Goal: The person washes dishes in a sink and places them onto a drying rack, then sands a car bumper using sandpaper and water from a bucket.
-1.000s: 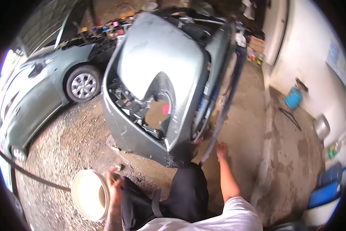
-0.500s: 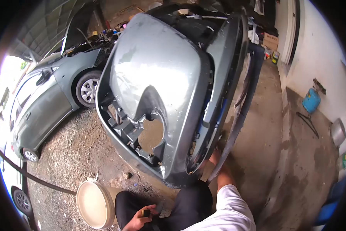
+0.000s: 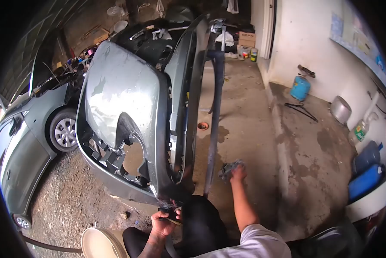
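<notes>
A grey car bumper stands upright in front of me, with a round opening low on its face. Close to its lower edge, my left hand is closed around a small dark object with a yellowish edge, whose kind I cannot make out. Out to the right, apart from the bumper, my right hand grips a crumpled grey rag above the concrete floor. A long dark strip runs down beside the bumper's right side.
A grey-green car stands at the left on gravel. By my left leg is a lidded bucket. A small orange dish lies on the floor. Along the right wall are a blue gas cylinder, a metal pot and blue containers.
My right hand has come out from behind the bumper's lower right side, now showing the grey rag. My left hand has risen from my lap to the bumper's lower edge. The view has turned right.
</notes>
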Action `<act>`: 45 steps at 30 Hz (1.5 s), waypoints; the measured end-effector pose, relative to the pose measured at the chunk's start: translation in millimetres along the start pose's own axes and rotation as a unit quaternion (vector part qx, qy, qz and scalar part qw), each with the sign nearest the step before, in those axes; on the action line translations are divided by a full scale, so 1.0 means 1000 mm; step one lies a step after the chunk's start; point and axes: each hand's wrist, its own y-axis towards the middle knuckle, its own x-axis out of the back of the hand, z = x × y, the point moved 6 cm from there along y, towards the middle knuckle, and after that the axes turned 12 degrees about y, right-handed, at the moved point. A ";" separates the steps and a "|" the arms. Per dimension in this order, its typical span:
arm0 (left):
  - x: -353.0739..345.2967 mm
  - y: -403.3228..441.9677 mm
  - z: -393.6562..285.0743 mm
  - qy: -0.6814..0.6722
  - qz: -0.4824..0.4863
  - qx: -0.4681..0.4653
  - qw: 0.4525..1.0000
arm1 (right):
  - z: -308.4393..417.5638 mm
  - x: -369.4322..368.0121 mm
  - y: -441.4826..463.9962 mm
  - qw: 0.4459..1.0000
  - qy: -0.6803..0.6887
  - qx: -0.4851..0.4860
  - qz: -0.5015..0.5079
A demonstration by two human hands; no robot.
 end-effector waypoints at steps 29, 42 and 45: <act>-0.015 -0.015 0.024 -0.081 0.114 -0.039 0.989 | 0.317 -0.417 -0.243 0.586 -0.137 0.677 0.424; 0.005 -0.002 0.006 -0.022 0.076 -0.076 0.994 | 0.305 -0.429 -0.230 0.625 -0.322 0.381 0.600; 0.003 -0.003 0.003 -0.032 0.090 -0.094 0.991 | 0.300 -0.435 -0.228 0.602 -0.344 0.425 0.581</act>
